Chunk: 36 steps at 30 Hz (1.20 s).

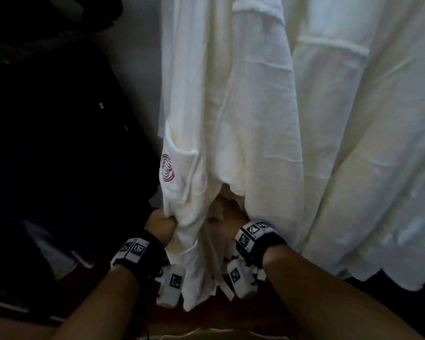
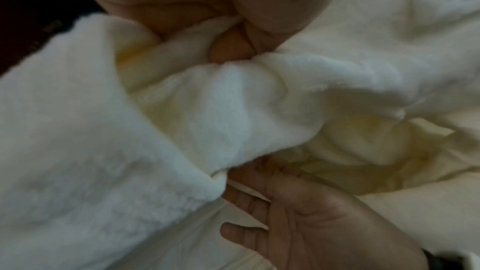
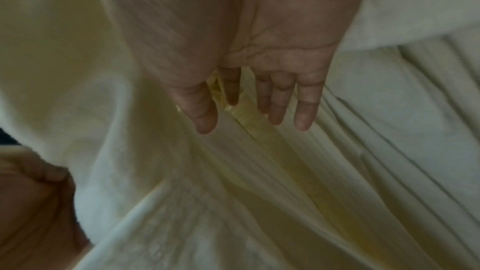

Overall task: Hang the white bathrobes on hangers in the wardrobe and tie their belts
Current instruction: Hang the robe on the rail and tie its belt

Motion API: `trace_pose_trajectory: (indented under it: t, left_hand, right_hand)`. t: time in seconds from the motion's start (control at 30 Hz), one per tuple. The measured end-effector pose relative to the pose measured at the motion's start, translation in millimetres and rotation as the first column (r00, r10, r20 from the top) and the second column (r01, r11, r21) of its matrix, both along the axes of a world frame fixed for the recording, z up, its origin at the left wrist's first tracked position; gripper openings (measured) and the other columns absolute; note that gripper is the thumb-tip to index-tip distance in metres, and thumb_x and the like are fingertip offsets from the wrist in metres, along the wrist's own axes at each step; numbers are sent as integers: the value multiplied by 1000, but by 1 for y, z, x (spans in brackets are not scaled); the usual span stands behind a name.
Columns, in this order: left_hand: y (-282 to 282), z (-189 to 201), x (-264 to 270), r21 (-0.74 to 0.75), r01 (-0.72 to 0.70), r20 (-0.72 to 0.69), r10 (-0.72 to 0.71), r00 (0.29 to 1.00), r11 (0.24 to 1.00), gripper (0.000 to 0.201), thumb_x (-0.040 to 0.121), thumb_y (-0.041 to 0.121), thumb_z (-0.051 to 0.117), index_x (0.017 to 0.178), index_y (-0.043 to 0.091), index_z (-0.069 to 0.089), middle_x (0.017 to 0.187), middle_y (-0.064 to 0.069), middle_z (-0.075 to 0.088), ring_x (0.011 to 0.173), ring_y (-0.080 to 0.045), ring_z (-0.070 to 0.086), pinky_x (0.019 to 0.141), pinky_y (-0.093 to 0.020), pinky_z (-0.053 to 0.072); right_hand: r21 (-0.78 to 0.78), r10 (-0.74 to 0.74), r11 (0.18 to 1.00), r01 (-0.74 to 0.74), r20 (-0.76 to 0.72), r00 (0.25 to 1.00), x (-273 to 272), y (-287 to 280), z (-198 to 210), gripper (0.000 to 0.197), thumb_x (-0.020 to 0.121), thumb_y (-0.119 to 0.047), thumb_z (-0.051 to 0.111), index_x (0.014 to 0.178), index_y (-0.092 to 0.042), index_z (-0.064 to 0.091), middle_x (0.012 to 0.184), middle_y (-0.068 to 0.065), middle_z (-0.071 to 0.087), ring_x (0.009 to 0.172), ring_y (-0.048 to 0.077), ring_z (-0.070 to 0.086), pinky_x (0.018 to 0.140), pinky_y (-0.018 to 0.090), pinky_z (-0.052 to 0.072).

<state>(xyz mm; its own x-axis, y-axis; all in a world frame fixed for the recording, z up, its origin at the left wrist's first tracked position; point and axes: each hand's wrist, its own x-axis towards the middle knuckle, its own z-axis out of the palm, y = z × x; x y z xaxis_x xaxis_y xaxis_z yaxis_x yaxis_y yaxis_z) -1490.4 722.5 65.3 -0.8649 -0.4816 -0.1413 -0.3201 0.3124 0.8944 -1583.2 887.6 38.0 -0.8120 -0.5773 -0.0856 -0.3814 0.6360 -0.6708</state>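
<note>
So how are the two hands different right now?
The left hand is curled tight, gripping a bunched fold of the robe; the right hand is open, its fingers straight among the cloth, holding nothing. From the head camera the left hand sits outside the robe's edge, while the right hand is mostly hidden under it. Both wear black wristbands with white markers.
</note>
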Motion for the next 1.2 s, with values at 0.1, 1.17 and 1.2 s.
trace_pose_trajectory:
  t: [0.1,1.17,1.2]
  left_hand:
    - [-5,-3,4,57,-17,7,17,1000,998,23,85,-3,58,105,-15,63,109,-32,62,108,-34,58,77,-27,37]
    - [-25,-52,-52,54,577,294,-565,771,815,51,81,18,71,129,21,55,121,-3,59,91,-13,63,74,-23,54]
    - [-35,-45,-59,188,476,252,-511,822,859,39,86,5,65,123,18,59,119,-6,60,88,-14,63,70,-24,54]
  right_hand:
    - [72,53,995,-64,146,988,-2,-12,-11,62,86,-37,64,137,-6,46,138,15,51,126,31,49,105,40,40]
    - [-326,-37,932,157,345,938,56,42,38,37,94,-26,61,130,-33,56,117,-10,68,106,1,62,96,22,49]
    - [-290,-106,934,209,334,937,52,37,35,50,91,-40,63,138,-40,46,131,-5,60,117,8,58,103,25,44]
